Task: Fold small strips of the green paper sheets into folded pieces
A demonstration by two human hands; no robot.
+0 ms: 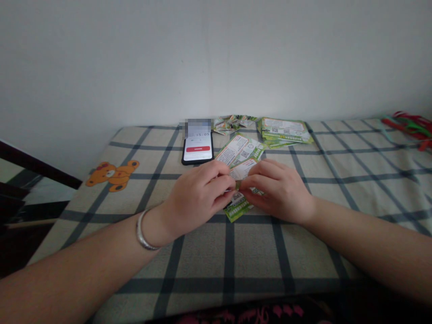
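- Two bare hands are brought almost tip to tip, with the fingers of the left hand (199, 189) and of the right hand (281, 191) curled nearly closed on a small paper edge (238, 185), most of which is hidden by the grip.
- Green-and-white printed sheets (240, 149) are spread directly beneath and just beyond the fingers; whether the pinched edge belongs to one of them cannot be told.
- The paper is judged light, thin and flexible, perhaps a little slick on its printed face, easily creased or torn; it would best be held by its edges or corners, with light fingertip pressure.
- A neat stack of sheets (286, 130) is seen beyond and to the right of the fingers, and a cluster of small paper pieces (232, 123) straight beyond them.
- A phone (197, 154) is laid beyond and left of the fingers, on a worktop (202, 265) covered by checked cloth.
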